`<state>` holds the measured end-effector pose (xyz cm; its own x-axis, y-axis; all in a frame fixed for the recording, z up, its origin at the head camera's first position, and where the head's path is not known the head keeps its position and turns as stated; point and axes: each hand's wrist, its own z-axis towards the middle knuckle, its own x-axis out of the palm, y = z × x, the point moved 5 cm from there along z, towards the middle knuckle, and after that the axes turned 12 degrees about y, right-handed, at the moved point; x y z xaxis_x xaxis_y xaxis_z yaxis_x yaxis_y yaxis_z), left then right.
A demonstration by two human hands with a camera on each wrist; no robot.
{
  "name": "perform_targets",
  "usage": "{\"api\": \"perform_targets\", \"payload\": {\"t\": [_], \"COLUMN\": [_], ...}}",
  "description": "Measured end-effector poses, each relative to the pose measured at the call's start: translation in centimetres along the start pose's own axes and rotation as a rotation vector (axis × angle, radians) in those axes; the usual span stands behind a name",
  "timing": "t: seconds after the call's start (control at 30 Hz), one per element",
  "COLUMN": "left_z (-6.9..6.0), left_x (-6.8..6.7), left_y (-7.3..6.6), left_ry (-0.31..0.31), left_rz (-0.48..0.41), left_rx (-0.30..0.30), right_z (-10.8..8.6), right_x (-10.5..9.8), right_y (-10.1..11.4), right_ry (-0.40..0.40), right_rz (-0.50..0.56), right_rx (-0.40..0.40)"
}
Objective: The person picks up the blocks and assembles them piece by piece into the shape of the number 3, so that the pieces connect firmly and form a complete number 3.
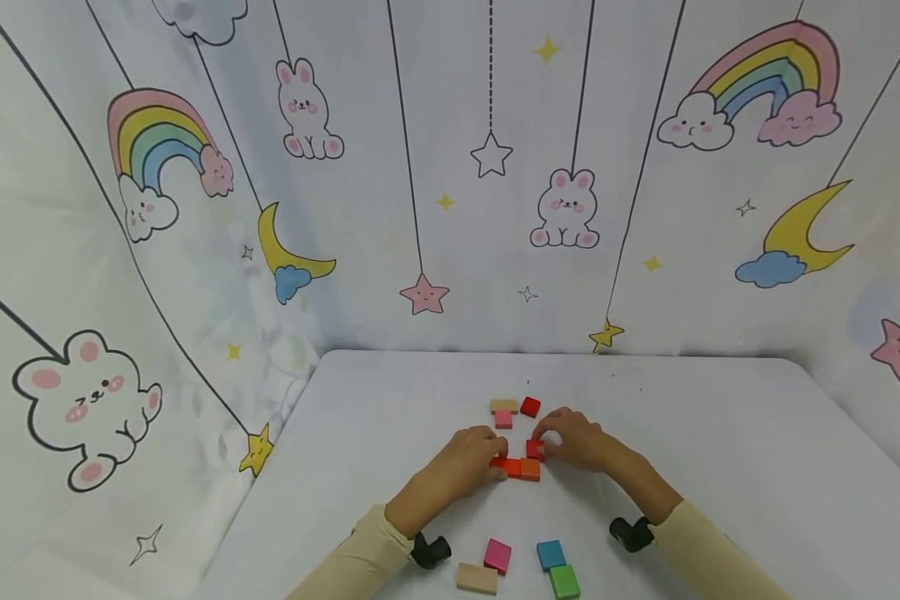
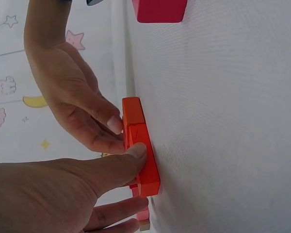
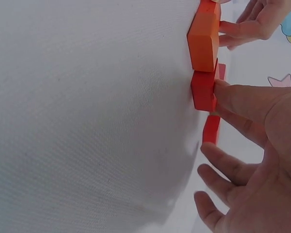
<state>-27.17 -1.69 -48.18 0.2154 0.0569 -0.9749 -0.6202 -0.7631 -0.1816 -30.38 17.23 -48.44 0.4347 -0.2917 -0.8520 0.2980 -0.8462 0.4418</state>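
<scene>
My left hand [image 1: 459,460] pinches a long red-orange block [image 2: 149,170], its thumb on the near face and fingers behind. That block's right end lies against an orange block [image 1: 530,471]. Between the thumb and index finger of my right hand [image 1: 579,440] is a red block [image 3: 202,92], which touches the orange block's far side. The other right fingers are spread and hold nothing. In the head view, farther back, a tan block [image 1: 504,406] touches a pink block [image 1: 503,420], with another red block [image 1: 530,407] beside them.
Near the front of the white table [image 1: 330,500], a pink block [image 1: 497,556] touches a tan block [image 1: 477,578]. To their right, a blue block [image 1: 551,555] meets a green block [image 1: 565,582]. A patterned curtain [image 1: 480,250] rises behind the table.
</scene>
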Motion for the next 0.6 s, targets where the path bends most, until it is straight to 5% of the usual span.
{"api": "perform_targets", "payload": {"t": [0.6], "left_z": [0.09], "left_x": [0.15], "left_y": [0.04], "left_ry": [-0.022], "left_rz": [0.008], "left_rx": [-0.003], "right_z": [0.16], "right_x": [-0.14], "right_y": [-0.34], "right_ry": [-0.021], "right_rz": [0.002], "right_rx": [0.022]}}
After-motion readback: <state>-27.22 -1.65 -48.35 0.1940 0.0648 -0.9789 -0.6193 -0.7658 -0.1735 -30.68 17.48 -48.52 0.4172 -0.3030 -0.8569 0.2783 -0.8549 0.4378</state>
